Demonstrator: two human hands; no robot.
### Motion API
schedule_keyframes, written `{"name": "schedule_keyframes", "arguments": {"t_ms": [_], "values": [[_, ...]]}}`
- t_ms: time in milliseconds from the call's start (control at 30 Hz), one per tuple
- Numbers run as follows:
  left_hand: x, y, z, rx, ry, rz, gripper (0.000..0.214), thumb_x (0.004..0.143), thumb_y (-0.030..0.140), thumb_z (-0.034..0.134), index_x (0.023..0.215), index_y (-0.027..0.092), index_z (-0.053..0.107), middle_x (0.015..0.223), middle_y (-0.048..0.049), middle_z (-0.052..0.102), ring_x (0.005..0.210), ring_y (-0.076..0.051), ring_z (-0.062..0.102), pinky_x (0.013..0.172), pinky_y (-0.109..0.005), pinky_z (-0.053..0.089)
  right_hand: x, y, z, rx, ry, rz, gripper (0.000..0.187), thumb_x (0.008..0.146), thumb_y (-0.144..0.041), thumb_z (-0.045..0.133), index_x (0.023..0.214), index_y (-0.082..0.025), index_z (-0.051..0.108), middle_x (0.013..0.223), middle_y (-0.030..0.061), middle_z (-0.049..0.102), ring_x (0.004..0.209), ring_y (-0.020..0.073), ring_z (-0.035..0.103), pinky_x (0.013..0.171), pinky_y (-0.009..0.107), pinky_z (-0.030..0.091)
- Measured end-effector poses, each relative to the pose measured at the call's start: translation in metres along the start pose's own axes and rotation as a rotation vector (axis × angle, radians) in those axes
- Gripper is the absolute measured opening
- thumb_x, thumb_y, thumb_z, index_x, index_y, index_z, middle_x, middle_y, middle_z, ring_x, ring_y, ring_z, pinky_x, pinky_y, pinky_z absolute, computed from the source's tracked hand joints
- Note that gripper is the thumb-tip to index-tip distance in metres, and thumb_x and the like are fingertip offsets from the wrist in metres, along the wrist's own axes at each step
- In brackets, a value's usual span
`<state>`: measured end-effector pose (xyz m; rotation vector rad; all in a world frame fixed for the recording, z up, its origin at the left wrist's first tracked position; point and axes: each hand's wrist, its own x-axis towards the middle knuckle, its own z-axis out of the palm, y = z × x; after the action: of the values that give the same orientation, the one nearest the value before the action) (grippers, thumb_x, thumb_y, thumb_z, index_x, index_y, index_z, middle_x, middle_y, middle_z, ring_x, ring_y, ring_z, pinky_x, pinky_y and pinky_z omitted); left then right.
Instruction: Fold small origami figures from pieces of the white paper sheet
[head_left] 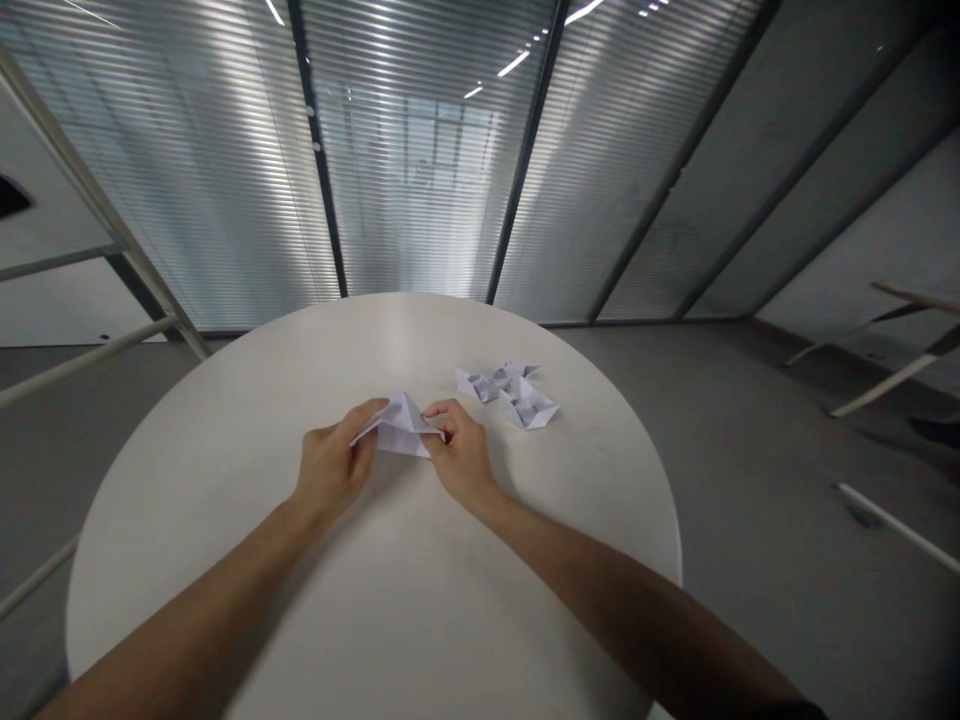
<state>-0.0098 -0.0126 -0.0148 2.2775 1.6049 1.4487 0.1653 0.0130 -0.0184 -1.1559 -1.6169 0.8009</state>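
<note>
A partly folded sheet of white paper (pixel 403 424) is held between my two hands, a little above the middle of the table. A peaked fold stands up at its centre, and a flat flap hangs toward me. My left hand (pixel 335 452) pinches the left corner, thumb and fingers closed on it. On the right side, my right hand (pixel 463 452) grips the other corner between thumb and curled fingers. Several folded white paper pieces (pixel 527 402) lie close together just beyond my right hand, touching or overlapping.
All this is on a round white table (pixel 405 600). Behind it stands a glass wall with blinds (pixel 420 200). Pale metal frame bars (pixel 97 355) rise at the left. A wooden-legged piece of furniture (pixel 892 385) is at the far right on the grey floor (pixel 750 500).
</note>
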Motion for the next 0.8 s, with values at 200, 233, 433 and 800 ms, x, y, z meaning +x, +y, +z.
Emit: {"name": "schedule_keyframes", "arguments": {"t_ms": [200,233,433,800], "values": [[0.006,-0.005,-0.01,-0.676,-0.156,-0.305,0.02,0.077,0.019,0.057,0.092,0.017,0.069,0.075,-0.0021,0.068,0.068,-0.015,0.062,0.065,-0.025,0.05,0.013,0.009,-0.012,0.471,-0.127,0.071,0.024,0.07,-0.02,0.052,0.091,-0.021,0.065,0.086,-0.0001,0.064,0.06,0.0103,0.059,0.047,0.02,0.047],[0.007,-0.006,-0.01,-0.737,-0.177,-0.321,0.019,0.076,0.021,0.059,0.092,0.016,0.069,0.078,-0.0034,0.069,0.072,-0.016,0.062,0.068,-0.026,0.05,0.015,0.008,-0.014,0.514,-0.14,0.075,0.024,0.068,-0.019,0.053,0.089,-0.021,0.066,0.088,0.0005,0.064,0.063,0.011,0.06,0.049,0.021,0.049],[0.009,-0.005,-0.002,-0.758,-0.143,-0.486,0.025,0.071,0.03,0.071,0.087,0.014,0.06,0.079,-0.0017,0.063,0.064,-0.011,0.059,0.061,-0.024,0.051,0.016,0.002,-0.02,0.577,-0.222,0.132,0.029,0.064,-0.021,0.066,0.093,-0.021,0.062,0.092,0.0011,0.063,0.067,0.0108,0.058,0.056,0.025,0.053],[0.008,-0.007,0.002,-0.655,-0.138,-0.45,0.034,0.071,0.032,0.071,0.097,0.017,0.055,0.094,-0.0027,0.062,0.071,-0.012,0.059,0.063,-0.025,0.052,0.014,0.013,-0.015,0.394,-0.217,0.039,0.029,0.067,-0.019,0.068,0.095,-0.022,0.06,0.078,-0.0011,0.063,0.064,0.0118,0.057,0.058,0.024,0.046]]}}
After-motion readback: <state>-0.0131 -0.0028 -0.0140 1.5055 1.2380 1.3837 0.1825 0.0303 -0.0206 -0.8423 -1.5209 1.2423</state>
